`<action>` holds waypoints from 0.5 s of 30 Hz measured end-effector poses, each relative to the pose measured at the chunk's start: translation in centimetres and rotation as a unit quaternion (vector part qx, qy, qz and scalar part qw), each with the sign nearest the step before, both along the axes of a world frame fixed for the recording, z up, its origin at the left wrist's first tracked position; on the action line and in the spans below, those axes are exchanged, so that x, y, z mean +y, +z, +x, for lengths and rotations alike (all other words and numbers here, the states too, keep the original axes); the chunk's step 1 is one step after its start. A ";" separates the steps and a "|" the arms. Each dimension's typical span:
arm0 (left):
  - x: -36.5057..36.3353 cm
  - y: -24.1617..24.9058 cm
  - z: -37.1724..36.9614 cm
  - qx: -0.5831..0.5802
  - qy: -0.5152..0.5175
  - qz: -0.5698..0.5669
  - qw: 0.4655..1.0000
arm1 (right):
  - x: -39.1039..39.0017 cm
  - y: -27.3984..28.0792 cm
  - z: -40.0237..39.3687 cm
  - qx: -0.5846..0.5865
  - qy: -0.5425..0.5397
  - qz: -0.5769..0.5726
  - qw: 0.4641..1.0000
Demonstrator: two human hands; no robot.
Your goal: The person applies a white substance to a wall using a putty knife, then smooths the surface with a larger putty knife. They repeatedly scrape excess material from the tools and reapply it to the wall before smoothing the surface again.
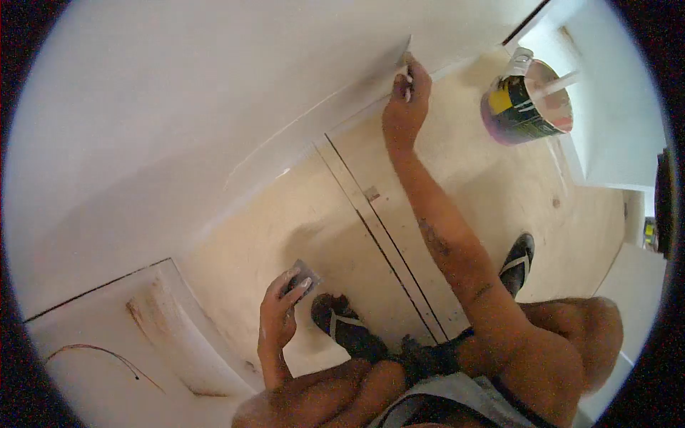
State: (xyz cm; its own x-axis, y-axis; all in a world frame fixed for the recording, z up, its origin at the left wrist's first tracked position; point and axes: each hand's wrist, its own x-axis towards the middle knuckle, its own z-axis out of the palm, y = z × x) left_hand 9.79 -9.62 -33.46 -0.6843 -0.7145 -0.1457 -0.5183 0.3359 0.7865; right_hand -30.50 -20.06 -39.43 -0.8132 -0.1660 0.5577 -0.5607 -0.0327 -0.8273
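My right hand [407,100] reaches far forward, its fingers closed round a putty knife [404,50]. The thin blade of that knife is at the white wall [214,93], low down near the floor line; whether it touches cannot be made out. A faint pale ridge runs along the wall to the left of the blade. Closer to my body, my left hand [280,307] grips a small dark grey flat scraper [305,274], thumb on top. White smears show on the thumb.
A dark paint bucket [517,114] with pinkish contents and a stick [556,84] stands at the right. Dark lines cross the beige floor [457,185]. My sandalled feet [349,332] are below. At lower left, wires [107,349] hang by a recessed panel [168,342].
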 end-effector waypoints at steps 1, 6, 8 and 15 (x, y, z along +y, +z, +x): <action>0.2 -0.1 0.3 0.020 0.013 0.017 1.000 | -0.4 -0.1 1.6 0.037 -0.002 0.015 0.999; 1.1 -1.6 1.9 0.089 0.041 0.054 0.994 | -1.9 0.3 10.0 -0.004 0.044 0.010 0.999; 1.2 -2.1 3.3 0.056 0.067 0.048 0.995 | -2.4 0.5 12.7 0.028 0.024 0.036 0.999; 2.0 -2.7 7.8 0.300 0.364 0.275 0.838 | -3.0 0.9 22.1 -0.047 0.120 0.011 0.992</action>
